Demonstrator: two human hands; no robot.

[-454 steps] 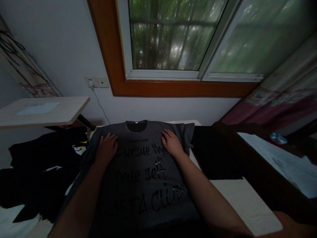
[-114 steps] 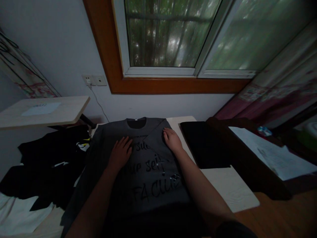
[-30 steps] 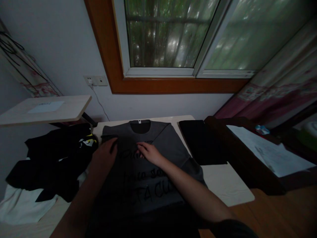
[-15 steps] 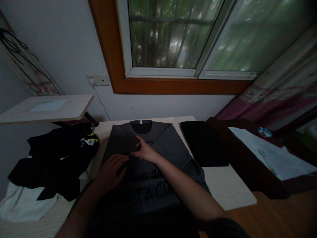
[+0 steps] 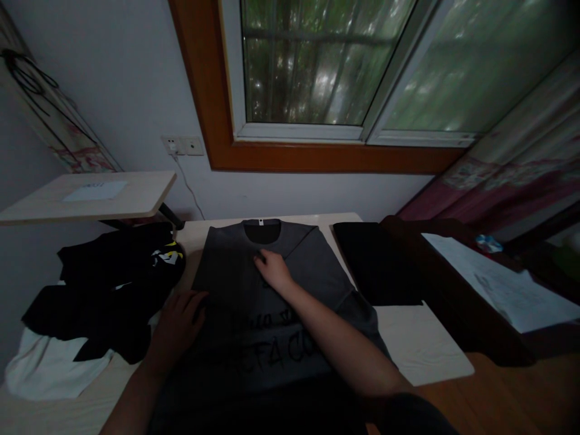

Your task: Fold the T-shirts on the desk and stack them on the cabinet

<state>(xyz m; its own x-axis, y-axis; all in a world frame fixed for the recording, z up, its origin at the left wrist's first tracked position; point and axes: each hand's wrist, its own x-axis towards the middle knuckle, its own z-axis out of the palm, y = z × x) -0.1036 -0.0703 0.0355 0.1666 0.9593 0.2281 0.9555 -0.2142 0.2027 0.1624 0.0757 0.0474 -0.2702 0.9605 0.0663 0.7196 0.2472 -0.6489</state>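
Observation:
A dark grey sweatshirt point(image 5: 312, 260) lies spread front up, its collar at the far side and black lettering across the front. On its chest below the collar rests my right hand point(image 5: 275, 270), fingers bent and drawn together; whatever is between them is hidden. At the sweatshirt's left edge is my left hand point(image 5: 181, 317), palm down, its fingers stretched over the cloth and the thumb apart. My right forearm covers part of the lettering. The near end of the sweatshirt fades into shadow.
Black clothes point(image 5: 113, 290) lie heaped at the left, over a white cloth point(image 5: 54, 365). A folded black garment point(image 5: 378, 263) sits right on the pale table point(image 5: 426, 350). A raised wooden shelf point(image 5: 136, 202) overhangs the left. Papers point(image 5: 498, 284) lie on dark furniture further right.
My left hand has moved left, away from the middle of the sweatshirt to its edge. My right hand has shifted slightly up and right, its spread thumb and finger now drawn together.

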